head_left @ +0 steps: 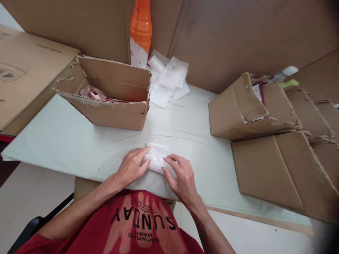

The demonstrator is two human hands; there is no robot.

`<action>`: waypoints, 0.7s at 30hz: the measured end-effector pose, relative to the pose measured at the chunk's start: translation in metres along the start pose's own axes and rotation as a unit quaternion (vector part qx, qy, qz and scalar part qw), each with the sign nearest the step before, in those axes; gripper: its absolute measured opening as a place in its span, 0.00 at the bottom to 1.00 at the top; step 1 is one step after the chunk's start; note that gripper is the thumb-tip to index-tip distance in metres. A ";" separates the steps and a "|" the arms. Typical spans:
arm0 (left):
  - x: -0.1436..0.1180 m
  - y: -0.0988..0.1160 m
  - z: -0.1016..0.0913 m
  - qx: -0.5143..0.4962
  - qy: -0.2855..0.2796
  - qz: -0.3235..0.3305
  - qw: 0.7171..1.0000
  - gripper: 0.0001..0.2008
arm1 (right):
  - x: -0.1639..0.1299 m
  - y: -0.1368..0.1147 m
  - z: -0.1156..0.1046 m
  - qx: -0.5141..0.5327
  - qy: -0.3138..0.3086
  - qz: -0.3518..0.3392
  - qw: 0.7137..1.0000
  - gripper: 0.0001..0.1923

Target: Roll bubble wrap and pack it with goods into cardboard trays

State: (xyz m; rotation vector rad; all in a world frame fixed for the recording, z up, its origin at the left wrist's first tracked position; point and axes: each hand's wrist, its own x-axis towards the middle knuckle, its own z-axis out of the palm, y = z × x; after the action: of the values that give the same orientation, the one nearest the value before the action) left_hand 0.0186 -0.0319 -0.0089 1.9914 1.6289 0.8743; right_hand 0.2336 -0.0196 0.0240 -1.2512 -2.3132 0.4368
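Observation:
A small, flat piece of clear bubble wrap [158, 155] lies on the pale green table cover close to the front edge. My left hand [133, 163] has its thumb and forefinger on the left side of this wrap, holding it there. On the opposite side, my right hand [182, 175] holds the right edge with thumb and bent fingers. Whether anything is inside the wrap cannot be made out. Farther back lies a loose pile of similar bubble wrap pieces [173, 74].
An open cardboard box [119, 114] with pinkish plastic-wrapped items stands back left, beside a large carton [31, 77]. Behind the pile is an orange bottle [141, 26]. More open boxes [267, 169] line the right, one containing a clear bottle [283, 73]. Cardboard panels [238, 42] wall the back.

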 end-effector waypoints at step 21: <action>-0.011 0.020 0.009 -0.475 -0.060 -0.209 0.852 0.40 | -0.010 0.014 0.016 0.248 -0.071 0.121 0.959 0.33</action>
State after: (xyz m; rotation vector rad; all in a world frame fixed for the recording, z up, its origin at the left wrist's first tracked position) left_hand 0.0373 -0.0461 -0.0039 0.9355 1.1194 1.0565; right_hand 0.2393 -0.0211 0.0013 -1.2719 -1.9775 1.1447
